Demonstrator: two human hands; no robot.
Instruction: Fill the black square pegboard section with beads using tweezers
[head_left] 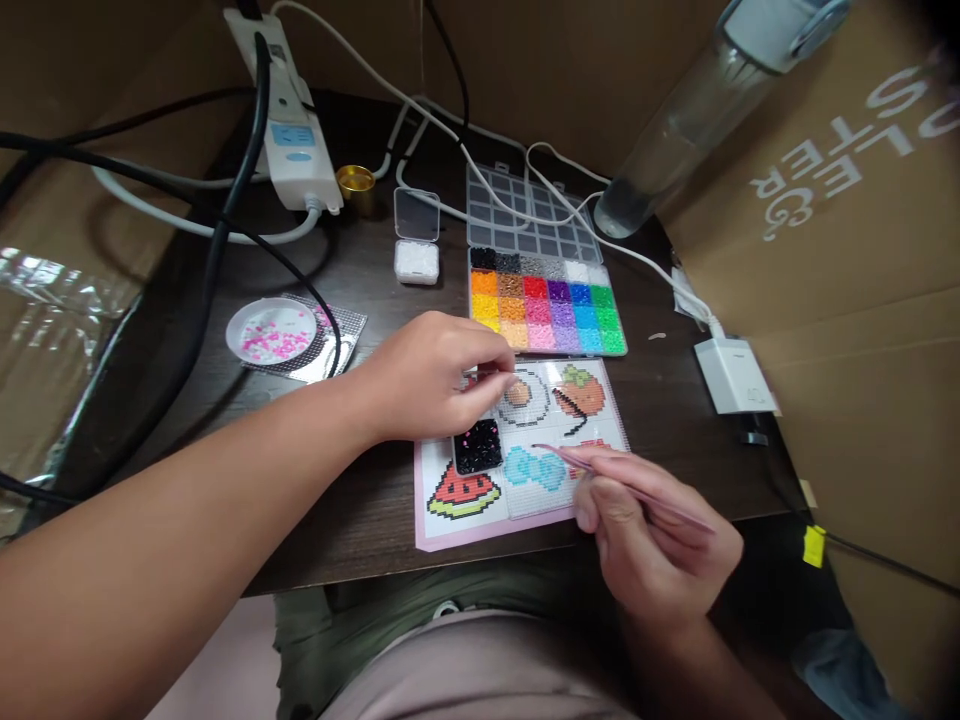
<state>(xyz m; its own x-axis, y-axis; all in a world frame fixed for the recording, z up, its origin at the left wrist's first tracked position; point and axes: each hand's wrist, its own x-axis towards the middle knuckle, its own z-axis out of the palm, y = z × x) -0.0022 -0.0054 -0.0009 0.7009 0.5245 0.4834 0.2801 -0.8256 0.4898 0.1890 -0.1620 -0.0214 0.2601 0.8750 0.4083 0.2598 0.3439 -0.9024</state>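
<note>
left forearm (202,530), ending in left hand (435,380): pinched narrow, contents i cannot tell. pattern sheet (436,462), pink-edged, flat on desk (352,530). bead case (495,236) behind, open, colours sorted. clear pegboard (532,506) atop the sheet, seemingly mostly unfilled. right hand (645,550), holding pink tweezers (570,457) by the blue pattern (534,470). black beads (478,450), boxed on the sheet. black line (574,406) over the persimmon (592,392): apparently all that is laid.
</note>
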